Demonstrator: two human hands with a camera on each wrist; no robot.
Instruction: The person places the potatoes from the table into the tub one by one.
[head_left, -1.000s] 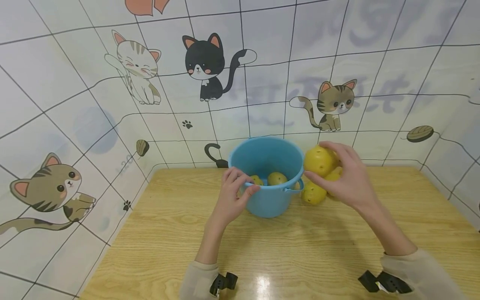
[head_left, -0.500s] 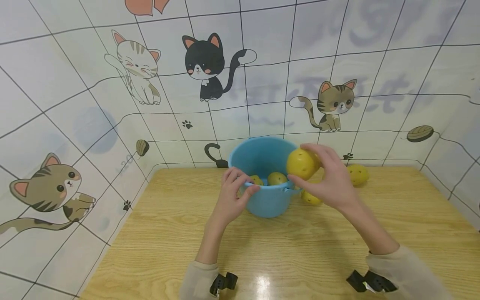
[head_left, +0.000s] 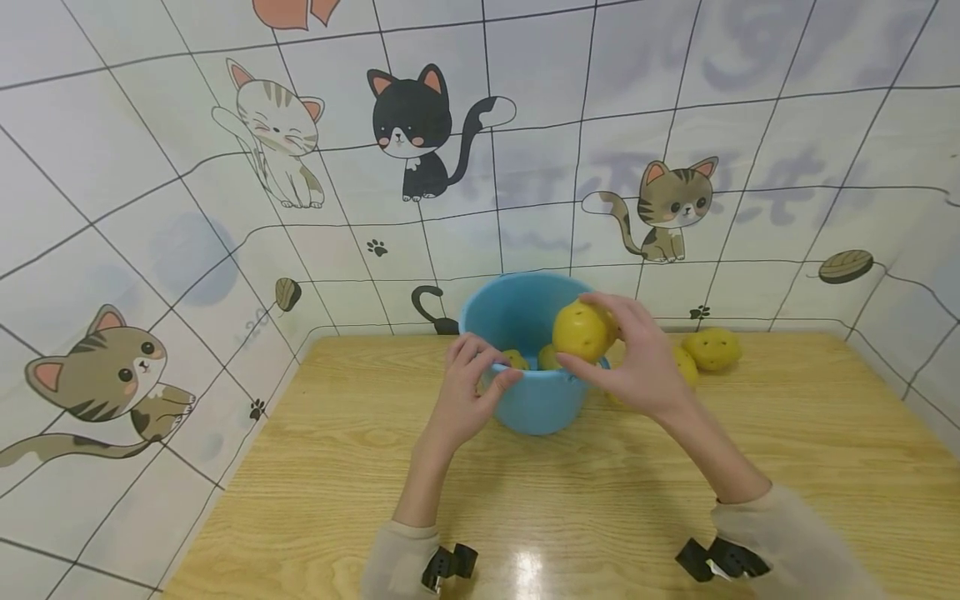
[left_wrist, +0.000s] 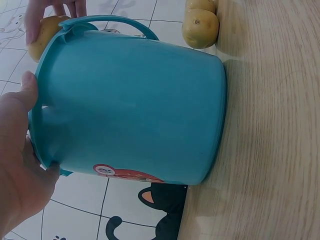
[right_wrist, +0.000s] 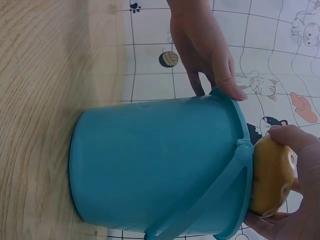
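Observation:
A blue bucket (head_left: 536,404) stands upright on the wooden table, with potatoes (head_left: 514,360) lying inside it. My left hand (head_left: 468,392) grips the bucket's near-left rim, as the left wrist view also shows. Between the fingers and thumb of my right hand (head_left: 637,358) is a yellow potato (head_left: 581,332) with small dark dimples, held over the bucket's right rim. In the right wrist view the held potato (right_wrist: 272,175) appears at the bucket's mouth, beside the handle (right_wrist: 200,200). The right hand partly covers the bucket's opening.
More potatoes (head_left: 712,348) lie on the table to the right of the bucket, some partly behind the right hand. The wooden table (head_left: 360,467) meets a wall covering (head_left: 525,192) printed with cats and grid lines just behind the bucket.
My right hand has carried the potato leftward, from beside the bucket to over its right rim. The potatoes on the right have come into view. The left hand stays on the rim.

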